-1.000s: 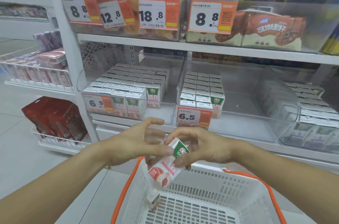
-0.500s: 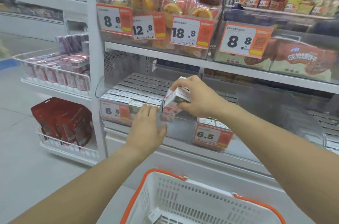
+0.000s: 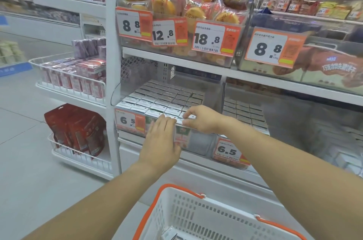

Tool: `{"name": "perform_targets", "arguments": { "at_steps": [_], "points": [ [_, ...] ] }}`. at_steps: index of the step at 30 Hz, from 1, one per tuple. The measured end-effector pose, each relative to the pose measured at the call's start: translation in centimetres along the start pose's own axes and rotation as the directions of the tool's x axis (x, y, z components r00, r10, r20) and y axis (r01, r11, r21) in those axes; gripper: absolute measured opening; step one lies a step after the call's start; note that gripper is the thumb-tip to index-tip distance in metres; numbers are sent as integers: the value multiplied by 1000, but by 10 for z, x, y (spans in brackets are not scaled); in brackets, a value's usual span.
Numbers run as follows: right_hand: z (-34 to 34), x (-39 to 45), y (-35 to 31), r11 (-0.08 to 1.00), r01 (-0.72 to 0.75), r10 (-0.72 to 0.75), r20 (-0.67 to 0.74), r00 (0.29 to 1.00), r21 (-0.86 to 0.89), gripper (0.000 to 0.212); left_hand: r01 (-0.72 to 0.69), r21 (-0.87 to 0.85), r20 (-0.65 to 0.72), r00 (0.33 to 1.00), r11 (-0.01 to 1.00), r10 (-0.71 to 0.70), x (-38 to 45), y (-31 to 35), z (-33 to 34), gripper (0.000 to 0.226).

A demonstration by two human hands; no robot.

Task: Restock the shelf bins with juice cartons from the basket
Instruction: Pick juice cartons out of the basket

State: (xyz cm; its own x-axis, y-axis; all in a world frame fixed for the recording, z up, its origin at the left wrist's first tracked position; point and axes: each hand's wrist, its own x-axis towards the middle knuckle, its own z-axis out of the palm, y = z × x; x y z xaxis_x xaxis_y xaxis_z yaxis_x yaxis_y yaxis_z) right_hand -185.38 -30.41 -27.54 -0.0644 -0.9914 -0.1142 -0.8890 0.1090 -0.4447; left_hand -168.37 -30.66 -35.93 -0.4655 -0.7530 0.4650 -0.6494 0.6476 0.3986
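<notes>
Nearest, at six o'clock, the white basket [image 3: 196, 218] with orange handles sits low, and the corner of one more carton [image 3: 168, 234] shows at its floor, cut off by the frame edge. Above it the left hand [image 3: 160, 142] lies flat with straight fingers against the clear front of the left bin [image 3: 198, 141], holding nothing. At one o'clock from it the right hand [image 3: 202, 119] curls over the bin's front lip, fingers pinching the top of a juice carton [image 3: 181, 133] standing in the front row. To do this well, I think the carton should be pressed down square and snug against its neighbours, the flat hand steadying the bin. Farther back, the rows of cartons [image 3: 167, 98] blur together and their labels cannot be read; the right bin [image 3: 245, 114] is dim behind glare.
</notes>
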Motion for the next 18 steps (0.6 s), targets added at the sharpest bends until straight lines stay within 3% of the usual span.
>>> {"name": "perform_targets", "arguments": {
  "at_steps": [3, 6, 9, 11, 12, 14, 16, 18],
  "points": [
    [4, -5, 2, 998, -14, 12, -29, 999, -63, 35, 8, 23, 34, 999, 1000, -8, -1, 1, -2, 57],
    [12, -31, 0, 995, 94, -94, -294, 951, -16, 27, 14, 70, 69, 997, 997, -19, -3, 3, -7, 60],
    [30, -85, -2, 940, 338, -241, -613, 753, 44, 16, -63, 126, -59, 996, 990, 71, -9, 18, -13, 43],
    [49, -116, 7, 913, 402, -227, -723, 652, 75, 17, -121, 30, -54, 991, 992, 122, -17, 36, -13, 26],
    [62, -126, 17, 910, 393, -173, -739, 651, 133, 18, -111, -50, 29, 993, 993, 113, -23, 44, -10, 18],
    [96, -140, 44, 911, 292, -19, -680, 733, 290, 19, -71, -126, 261, 960, 989, 102, -39, 48, 4, 11],
    [139, -153, 80, 893, 84, 142, -455, 879, 442, 18, -55, -119, 430, 897, 991, 102, -61, 38, 19, 13],
    [183, -171, 121, 867, -149, 264, -183, 947, 476, 17, 1, -70, 560, 828, 998, 39, -86, 22, 32, 16]
  ]
}}
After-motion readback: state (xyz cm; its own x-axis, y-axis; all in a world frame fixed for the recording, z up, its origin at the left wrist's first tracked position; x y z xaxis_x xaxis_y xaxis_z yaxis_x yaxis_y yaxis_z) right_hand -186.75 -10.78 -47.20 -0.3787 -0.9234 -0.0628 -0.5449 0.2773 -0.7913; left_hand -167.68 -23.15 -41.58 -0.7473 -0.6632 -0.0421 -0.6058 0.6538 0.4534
